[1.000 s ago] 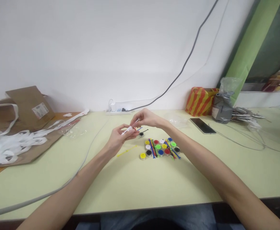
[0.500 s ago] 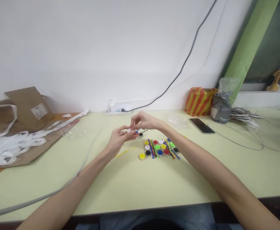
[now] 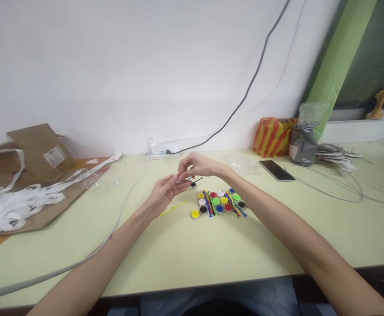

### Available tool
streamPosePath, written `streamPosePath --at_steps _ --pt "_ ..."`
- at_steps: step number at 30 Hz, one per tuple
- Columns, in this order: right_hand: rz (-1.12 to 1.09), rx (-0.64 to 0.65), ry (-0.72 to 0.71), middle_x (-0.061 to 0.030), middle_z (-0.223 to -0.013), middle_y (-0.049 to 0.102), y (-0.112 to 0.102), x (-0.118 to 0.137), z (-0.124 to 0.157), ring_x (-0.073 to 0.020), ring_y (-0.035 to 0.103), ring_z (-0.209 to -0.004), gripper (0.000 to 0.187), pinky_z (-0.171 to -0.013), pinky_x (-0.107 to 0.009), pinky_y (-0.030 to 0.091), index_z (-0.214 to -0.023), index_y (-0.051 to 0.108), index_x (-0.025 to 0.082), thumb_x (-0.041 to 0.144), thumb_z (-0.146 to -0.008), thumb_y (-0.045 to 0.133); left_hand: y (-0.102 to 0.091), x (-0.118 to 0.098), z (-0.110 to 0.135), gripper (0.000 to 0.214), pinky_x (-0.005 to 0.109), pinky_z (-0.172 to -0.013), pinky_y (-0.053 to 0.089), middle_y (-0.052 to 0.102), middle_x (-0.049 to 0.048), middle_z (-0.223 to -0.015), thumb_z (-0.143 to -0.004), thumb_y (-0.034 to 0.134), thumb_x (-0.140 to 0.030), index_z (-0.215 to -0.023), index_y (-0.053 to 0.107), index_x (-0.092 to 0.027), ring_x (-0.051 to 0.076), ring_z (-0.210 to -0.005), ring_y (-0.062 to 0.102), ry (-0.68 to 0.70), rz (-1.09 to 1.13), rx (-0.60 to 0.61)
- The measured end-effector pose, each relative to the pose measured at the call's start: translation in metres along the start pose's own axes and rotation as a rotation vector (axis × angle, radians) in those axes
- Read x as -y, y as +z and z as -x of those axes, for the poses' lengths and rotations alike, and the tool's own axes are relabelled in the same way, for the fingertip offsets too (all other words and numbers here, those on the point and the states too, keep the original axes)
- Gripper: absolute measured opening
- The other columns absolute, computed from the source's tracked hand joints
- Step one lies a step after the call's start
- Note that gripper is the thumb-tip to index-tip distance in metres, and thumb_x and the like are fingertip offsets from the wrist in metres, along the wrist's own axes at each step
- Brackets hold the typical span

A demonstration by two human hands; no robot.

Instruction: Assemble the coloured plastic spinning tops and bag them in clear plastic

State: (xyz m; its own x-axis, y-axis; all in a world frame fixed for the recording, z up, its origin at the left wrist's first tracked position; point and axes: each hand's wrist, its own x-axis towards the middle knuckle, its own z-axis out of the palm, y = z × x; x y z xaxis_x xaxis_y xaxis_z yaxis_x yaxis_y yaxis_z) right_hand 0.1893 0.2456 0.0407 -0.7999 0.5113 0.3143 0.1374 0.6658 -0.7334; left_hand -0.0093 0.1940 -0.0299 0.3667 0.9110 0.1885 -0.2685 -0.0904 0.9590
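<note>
My left hand (image 3: 164, 191) and my right hand (image 3: 195, 165) meet above the table, fingertips pinched together on a small white piece (image 3: 178, 180). Fingers cover most of that piece, so its kind is unclear. Just right of the fingertips, a round clear piece with a black top (image 3: 193, 185) rests on the table, a thin black strip (image 3: 197, 179) beside it. A bit of blue strip shows by the fingers. Below my left hand lies a yellow strip (image 3: 173, 208). To the right are rows of round pieces with coloured tops (image 3: 220, 210) and bundles of coloured strips (image 3: 208, 203).
A phone (image 3: 277, 170), a striped bag (image 3: 272, 137) and a grey bag (image 3: 302, 145) stand at the right back. Brown packaging (image 3: 43, 149) and white strips (image 3: 17, 206) cover the left. A grey cable (image 3: 63, 268) passes by my left forearm; a power strip (image 3: 162, 149) sits against the wall.
My fingertips have drawn closer together over the white piece, hiding more of it. The view has shifted slightly. The pieces on the table lie as before.
</note>
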Motion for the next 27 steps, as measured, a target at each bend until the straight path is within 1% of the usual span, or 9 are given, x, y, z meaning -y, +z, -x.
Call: streamPosePath --at_steps 7,11,13,15,18,20,23,25,27 --pt "-0.066 0.031 0.035 -0.0046 -0.083 0.068 -0.002 -0.009 0.003 -0.0107 0.059 -0.067 0.015 -0.059 -0.022 0.049 -0.094 0.066 0.011 0.023 -0.086 0.066 -0.003 -0.001 -0.001 0.042 0.046 -0.106 0.05 0.074 0.0174 -0.108 -0.083 0.079 -0.048 -0.105 0.071 -0.013 0.033 -0.11 0.07 0.025 -0.088 -0.009" --pt "-0.112 -0.011 0.062 -0.0009 -0.083 0.066 0.0 -0.009 0.004 -0.0105 0.06 -0.066 0.029 -0.056 -0.02 0.048 -0.104 0.054 0.015 0.016 -0.08 0.07 -0.003 -0.002 -0.001 0.04 0.05 -0.104 0.051 0.075 0.0165 -0.103 -0.083 0.079 -0.047 -0.103 0.07 -0.013 0.033 -0.106 0.071 0.049 -0.17 -0.008" --pt "-0.071 0.027 0.066 0.0009 -0.078 0.065 0.001 -0.007 0.003 -0.0108 0.06 -0.064 0.028 -0.056 -0.02 0.047 -0.102 0.054 0.016 0.014 -0.079 0.069 -0.003 -0.002 0.0 0.041 0.052 -0.103 0.052 0.076 0.0161 -0.1 -0.084 0.078 -0.048 -0.103 0.069 -0.013 0.034 -0.103 0.072 0.054 -0.23 -0.013" --pt "0.022 0.073 0.054 0.0009 -0.074 0.064 0.002 -0.002 0.003 -0.0115 0.059 -0.064 0.017 -0.057 -0.021 0.046 -0.094 0.058 0.015 0.014 -0.08 0.067 -0.003 -0.002 0.0 0.042 0.053 -0.102 0.052 0.076 0.0165 -0.099 -0.084 0.077 -0.05 -0.103 0.069 -0.013 0.034 -0.1 0.073 0.056 -0.28 -0.011" --pt "0.2 0.055 0.035 -0.0009 -0.075 0.065 0.006 0.007 0.001 -0.0115 0.058 -0.067 0.005 -0.058 -0.021 0.042 -0.084 0.062 0.013 0.013 -0.082 0.066 -0.002 -0.002 0.001 0.044 0.052 -0.101 0.052 0.075 0.0179 -0.099 -0.086 0.075 -0.052 -0.105 0.068 -0.013 0.034 -0.099 0.073 0.071 -0.298 -0.007" --pt "0.314 0.011 0.037 -0.001 -0.076 0.065 0.009 0.013 -0.001 -0.0108 0.056 -0.066 0.004 -0.057 -0.022 0.04 -0.082 0.064 0.013 0.01 -0.082 0.066 -0.002 -0.002 0.001 0.047 0.051 -0.097 0.054 0.075 0.0177 -0.1 -0.087 0.074 -0.052 -0.112 0.063 -0.013 0.033 -0.096 0.073 0.079 -0.287 -0.013" --pt "0.414 -0.001 0.046 -0.0006 -0.074 0.066 0.009 0.014 -0.002 -0.0103 0.054 -0.064 0.012 -0.057 -0.022 0.038 -0.085 0.069 0.013 0.003 -0.082 0.062 -0.001 -0.004 0.0 0.055 0.04 -0.078 0.059 0.075 0.0156 -0.099 -0.088 0.072 -0.053 -0.124 0.053 -0.016 0.028 -0.083 0.074 0.086 -0.292 -0.027" --pt "0.426 -0.007 0.059 -0.0019 -0.076 0.068 0.003 0.009 -0.002 -0.011 0.057 -0.066 0.014 -0.059 -0.022 0.039 -0.084 0.071 0.012 0.002 -0.081 0.062 -0.001 -0.004 0.0 0.054 0.03 -0.064 0.053 0.074 0.0129 -0.094 -0.091 0.066 -0.055 -0.125 0.05 -0.017 0.023 -0.07 0.071 0.116 -0.359 -0.031" --pt "0.421 -0.024 0.086 -0.0037 -0.078 0.07 -0.008 -0.002 0.001 -0.0124 0.06 -0.069 0.01 -0.062 -0.022 0.042 -0.08 0.072 0.012 0.004 -0.079 0.066 -0.002 -0.004 0.001 0.047 0.026 -0.06 0.046 0.073 0.008 -0.085 -0.096 0.057 -0.056 -0.123 0.052 -0.018 0.018 -0.063 0.064 0.181 -0.506 -0.048"
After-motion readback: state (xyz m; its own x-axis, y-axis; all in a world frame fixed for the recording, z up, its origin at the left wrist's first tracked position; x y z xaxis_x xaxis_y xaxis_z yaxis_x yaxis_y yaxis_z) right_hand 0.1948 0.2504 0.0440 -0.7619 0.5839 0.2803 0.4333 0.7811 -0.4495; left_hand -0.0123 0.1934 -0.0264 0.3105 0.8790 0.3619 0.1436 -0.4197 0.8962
